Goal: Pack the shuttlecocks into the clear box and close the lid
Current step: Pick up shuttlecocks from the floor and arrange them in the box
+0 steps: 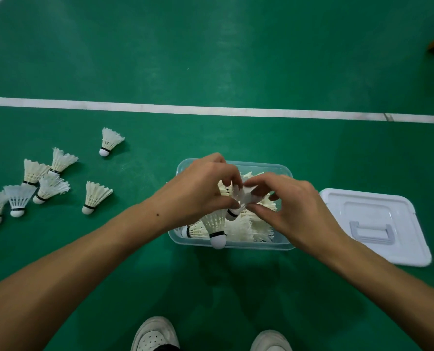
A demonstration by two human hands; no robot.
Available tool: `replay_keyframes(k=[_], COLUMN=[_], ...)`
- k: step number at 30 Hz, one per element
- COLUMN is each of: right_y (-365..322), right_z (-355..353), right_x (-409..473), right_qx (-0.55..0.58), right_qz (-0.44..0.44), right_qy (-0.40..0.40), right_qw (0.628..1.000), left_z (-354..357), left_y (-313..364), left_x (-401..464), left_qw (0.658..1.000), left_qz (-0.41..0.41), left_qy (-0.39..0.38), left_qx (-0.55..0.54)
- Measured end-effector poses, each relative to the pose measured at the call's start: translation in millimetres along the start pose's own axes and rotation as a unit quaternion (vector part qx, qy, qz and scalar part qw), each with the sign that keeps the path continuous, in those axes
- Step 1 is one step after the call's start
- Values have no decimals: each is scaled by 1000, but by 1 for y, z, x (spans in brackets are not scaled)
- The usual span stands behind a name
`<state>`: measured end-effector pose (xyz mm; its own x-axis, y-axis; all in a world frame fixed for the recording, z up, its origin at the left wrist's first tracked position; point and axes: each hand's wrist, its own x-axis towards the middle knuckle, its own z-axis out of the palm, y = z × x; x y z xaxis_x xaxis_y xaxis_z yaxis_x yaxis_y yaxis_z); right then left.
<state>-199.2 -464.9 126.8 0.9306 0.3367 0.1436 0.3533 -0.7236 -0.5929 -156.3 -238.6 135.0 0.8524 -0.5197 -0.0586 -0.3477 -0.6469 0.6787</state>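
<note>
Nearest, a shuttlecock (pixel 217 233) leans cork-down against the near wall of the clear box (pixel 281 245), which sits on the green floor (pixel 236 59). Above the box, the left hand (pixel 198 191) and right hand (pixel 289 211) together pinch one shuttlecock (pixel 243 201) by its feathers. Best to ease it in cork first, nesting skirts without crushing them. The feathers are white and frayed. The lid (pixel 378 224) lies just right; loose shuttlecocks (pixel 46 183) wait further left.

Hands (pixel 238 198) crowd box (pixel 236 245) mouth; lid (pixel 378 224) right; loose shuttlecocks (pixel 43 183) left; far floor (pixel 236 59) open.
</note>
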Motion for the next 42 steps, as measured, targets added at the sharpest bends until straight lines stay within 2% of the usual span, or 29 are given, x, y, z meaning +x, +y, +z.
replay_keyframes(k=[5,9,16,20,26,29,32,39,42], right_y=[18,32,33,35,37,37,38,31,25], right_z=[-13,-9,13,23,33,41,47,19,-5], right_x=[-20,-36,-33,-25,-13,-7,-4,-1,4], right_qx=[-1,2,51,159,252,266,248,83,30], right_qz=[99,183,231,291,363,377,373,291,258], right_qy=[41,1,-53,-72,-118,-150,-176,-242,-220], right_qw=[994,983,970,941,889,874,877,922,940], left_z=[-8,-11,-8,-6,-5,-3,-1,1,-1], left_y=[-10,-18,-21,-23,-26,-26,-27,-24,-18], left_x=[-8,-17,-23,-25,-25,-24,-22,-17,-13], left_qw=[999,998,996,996,996,996,996,996,995], left_qz=[-29,-46,-51,-45,-40,-39,-36,-12,9], left_qy=[24,33,44,48,51,50,48,32,23], left_qx=[-35,-41,-58,-60,-64,-59,-60,-79,-94])
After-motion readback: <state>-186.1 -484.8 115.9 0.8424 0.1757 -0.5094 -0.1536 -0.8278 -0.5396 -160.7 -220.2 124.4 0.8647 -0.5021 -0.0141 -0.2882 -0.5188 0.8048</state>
